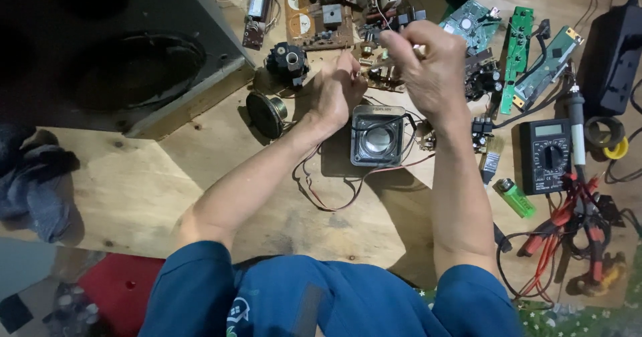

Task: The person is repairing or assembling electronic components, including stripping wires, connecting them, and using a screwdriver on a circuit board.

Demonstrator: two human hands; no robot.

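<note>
Surface: bare plywood table [167, 196] crowded with electronics parts, a dark speaker cabinet [114, 49] at its far left corner.
Work piece: small brown circuit board studded with components [381, 69], lying on the table just beyond the hands, near the middle of the far edge.
Left hand [334, 93]: fingers curled and pinched down at the board's near edge; what they pinch is hidden.
Right hand [431, 66]: fingers clenched round a thin pale tool whose tip points at the board; the tool's kind is too blurred to tell.
Between the wrists: square black-framed small speaker [378, 136], face up, red and black leads looping toward the person.
Right side: black digital multimeter [546, 155], green lighter [515, 196], green circuit boards [518, 46], red-handled probes.
Step in hand: seemingly fine work on one spot of the board.
Next move calls for: a steady tool tip and the left hand bracing the board.
</note>
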